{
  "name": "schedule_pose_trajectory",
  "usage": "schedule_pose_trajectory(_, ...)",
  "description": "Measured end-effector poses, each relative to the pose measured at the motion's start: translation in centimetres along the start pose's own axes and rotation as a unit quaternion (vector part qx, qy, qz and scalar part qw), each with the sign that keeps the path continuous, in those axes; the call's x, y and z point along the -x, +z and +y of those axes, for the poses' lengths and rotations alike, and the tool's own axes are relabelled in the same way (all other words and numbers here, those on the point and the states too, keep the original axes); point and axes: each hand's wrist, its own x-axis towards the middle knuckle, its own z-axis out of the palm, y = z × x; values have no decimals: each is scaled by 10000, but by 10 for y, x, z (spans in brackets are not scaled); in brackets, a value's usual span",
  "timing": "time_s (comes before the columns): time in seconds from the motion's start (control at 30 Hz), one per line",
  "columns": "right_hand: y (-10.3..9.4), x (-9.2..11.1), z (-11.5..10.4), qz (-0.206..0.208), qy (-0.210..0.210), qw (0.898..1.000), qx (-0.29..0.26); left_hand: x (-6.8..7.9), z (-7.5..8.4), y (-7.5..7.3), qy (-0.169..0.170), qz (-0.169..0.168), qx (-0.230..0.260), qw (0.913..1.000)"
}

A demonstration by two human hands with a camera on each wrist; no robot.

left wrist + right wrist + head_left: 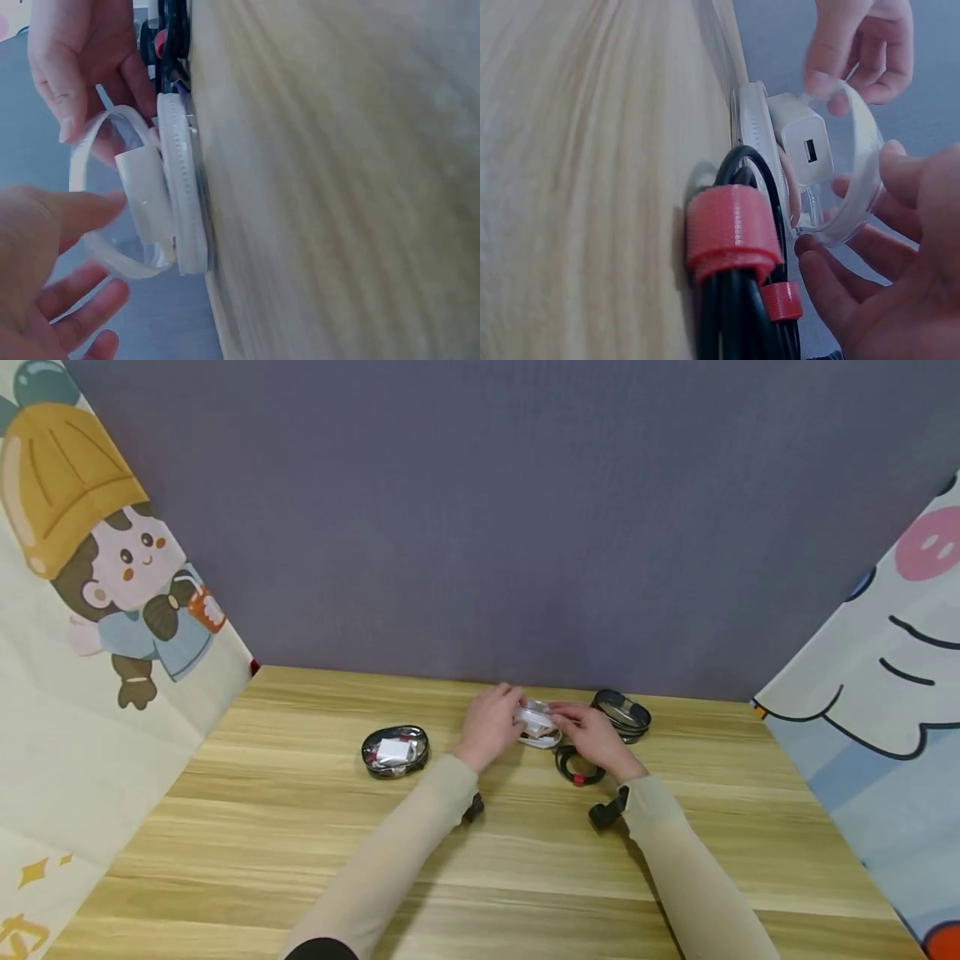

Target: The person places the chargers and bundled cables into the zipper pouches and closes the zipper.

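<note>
Between the two hands, near the table's back edge, sits a clear zip pouch (537, 720) with white rims, its lid lifted. A white USB charger (802, 139) shows inside the opening. My left hand (491, 720) pinches the lid's rim at one end, thumb on the outside. At the other end my right hand (594, 739) grips the rim between thumb and fingers. A black cable coil (561, 770) with red straps (735, 225) lies just in front of the right hand.
Off to the left lies a black-rimmed clear pouch (395, 752) with a white block inside. A black-rimmed oval item (622, 714) stands behind the right hand, its contents unclear. A grey-blue panel (480, 527) rises behind the wooden table (262, 827).
</note>
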Motion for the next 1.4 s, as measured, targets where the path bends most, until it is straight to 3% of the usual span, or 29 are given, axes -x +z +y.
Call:
schedule_pose_trajectory(0.2, 0, 0, 3, -54, -104, 9999, 82, 0, 0, -4, 131, -277, 1, 9995)
schedule_pose_trajectory(0.4, -2, 1, 2, -229, 136, 9996, 9, 2, -3, -7, 373, -343, 5, 9987)
schedule_pose_trajectory(0.5, -5, -6, 8, -424, 195, 9988, -138, -3, -5, -6, 457, -553, 61, 9974)
schedule_pose_trajectory(0.73, -11, -24, 26, -607, -21, 9982, -23, -12, -11, -1, 332, -1088, 406, 9927)
schedule_pose_trajectory(1.03, -15, -48, 36, -729, -252, 9967, 267, -27, -10, 4, 310, -1207, 309, 9917)
schedule_pose_trajectory(1.27, -15, -68, 48, -745, -53, 9972, -34, -38, -12, 8, 113, -1219, 426, 9916)
schedule_pose_trajectory(1.4, -17, -78, 50, -718, 20, 9974, 54, -45, -12, 8, -14, -1307, 460, 9904)
